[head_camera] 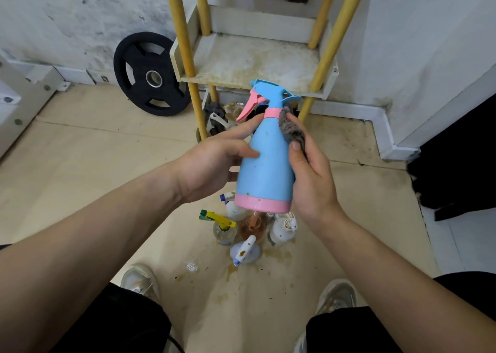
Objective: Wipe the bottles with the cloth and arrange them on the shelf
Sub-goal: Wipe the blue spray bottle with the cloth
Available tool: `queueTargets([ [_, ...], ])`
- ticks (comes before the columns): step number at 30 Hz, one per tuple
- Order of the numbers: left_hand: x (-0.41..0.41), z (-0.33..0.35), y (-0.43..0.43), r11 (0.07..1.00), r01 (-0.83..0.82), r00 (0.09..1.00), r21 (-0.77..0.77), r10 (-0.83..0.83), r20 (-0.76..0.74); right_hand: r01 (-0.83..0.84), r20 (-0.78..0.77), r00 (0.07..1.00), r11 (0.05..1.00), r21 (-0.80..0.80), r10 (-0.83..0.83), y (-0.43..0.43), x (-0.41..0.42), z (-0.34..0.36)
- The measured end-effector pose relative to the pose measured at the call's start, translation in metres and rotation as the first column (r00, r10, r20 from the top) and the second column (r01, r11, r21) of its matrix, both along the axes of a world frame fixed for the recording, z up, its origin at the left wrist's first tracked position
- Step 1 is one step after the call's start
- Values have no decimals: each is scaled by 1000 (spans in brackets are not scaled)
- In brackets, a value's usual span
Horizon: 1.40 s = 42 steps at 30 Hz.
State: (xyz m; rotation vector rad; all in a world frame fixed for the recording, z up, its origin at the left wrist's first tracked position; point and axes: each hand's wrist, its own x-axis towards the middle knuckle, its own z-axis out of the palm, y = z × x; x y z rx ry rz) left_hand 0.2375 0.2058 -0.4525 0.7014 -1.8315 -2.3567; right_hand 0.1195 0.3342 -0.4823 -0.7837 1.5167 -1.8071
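A: We log the blue plastic spray bottle with pink trigger, collar and base (264,164) upright in mid-air, in front of the cream shelf with yellow posts (252,62), above the floor. Left hand (214,162) — grip closed on the bottle body, thumb across the front, fingers reaching toward the neck. Right hand (312,175) presses the crumpled grey cloth (291,131) against the bottle's right shoulder, grip closed on cloth, thumb lying up the side.

B: Risks, as we judge them?

A: Brown specks show on the body and base band; a wipe confined to the shoulder would leave them. The left hold looks light — a firm downward stroke from the cloth could twist the bottle out of it and drop it onto the cluster of smaller spray bottles (249,232) standing on the stained floor directly below.

B: And the shelf?

A: Its tier is itself blotched with residue; we suspect a wiped base could pick that up.

B: Pose?

A: Both forearms extend forward, converging; palms face each other across the bottle.
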Motion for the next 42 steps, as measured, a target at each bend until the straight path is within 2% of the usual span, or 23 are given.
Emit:
queueTargets([
  [4,3,-3,2,999,44,997,28,-42,-60,19,117,993,1000,9,-20,-1,-3,12],
  [6,2,-5,5,999,15,997,48,-11,-75,-1,90,996,1000,8,0,0,-3,12],
  [8,1,-7,6,998,-57,996,-7,56,-62,-35,-10,999,999,13,35,3,0,8],
  [11,1,-10,2,973,-218,975,-73,214,-55,-74,-291,953,996,58,88,10,11,-3],
  [13,2,-12,0,956,-261,965,-132,257,-47,-95,-345,932,993,66,112,13,19,-7],
  [16,2,-11,3,960,-250,968,-126,248,-33,-60,-291,954,997,51,72,10,18,-10],
  [19,1,-8,3,970,-241,971,-19,241,4,-31,-110,993,999,16,33,4,12,-11],
  [22,3,-6,4,980,-200,979,17,200,-35,-25,12,1000,1000,-4,25,3,9,-8],
  [26,1,-6,13,966,-190,981,-175,177,-84,19,28,999,1000,2,-19,-4,0,0],
  [29,-2,-5,19,951,-229,971,-209,208,-119,35,-181,983,999,32,-29,-5,-2,1],
  [32,-2,-5,14,932,-326,943,-159,307,-130,-12,-475,878,994,112,64,3,9,-3],
  [34,-1,-6,7,930,-346,936,-123,332,-119,-47,-536,837,989,137,114,7,18,-7],
  [37,1,-10,7,948,-297,953,-113,287,-93,-31,-521,849,991,127,93,5,11,-11],
  [40,0,-13,15,960,-254,966,-120,245,-82,4,-348,937,997,78,24,-4,-3,-6],
  [42,-3,-14,16,955,-277,959,-103,269,-84,12,-293,956,998,55,5,-7,-5,-3],
])
